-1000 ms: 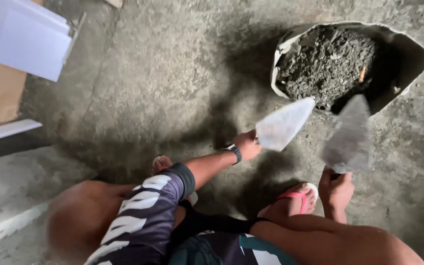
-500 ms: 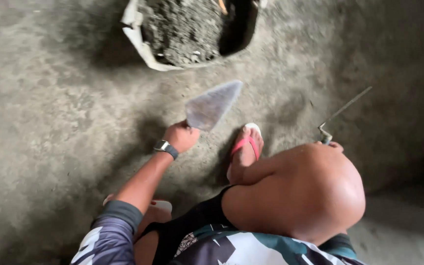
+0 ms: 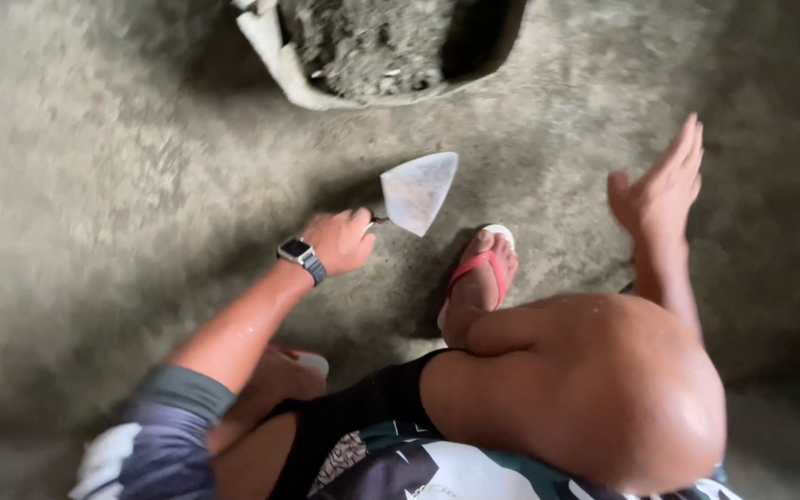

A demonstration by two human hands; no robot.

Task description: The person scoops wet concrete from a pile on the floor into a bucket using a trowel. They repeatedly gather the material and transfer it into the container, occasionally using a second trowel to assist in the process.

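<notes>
Trowel (image 3: 417, 192) gripped in left hand (image 3: 340, 241) | right hand (image 3: 659, 185) spread open, empty, well apart

small dark square watch screen (image 3: 294, 249) on left wrist, no packages or signs

Pointed grey trowel (image 3: 417, 190) gripped by the handle in the left hand (image 3: 340, 241), flat blade tilted, tip aimed up-right, hovering over concrete just below the mortar tub
</notes>
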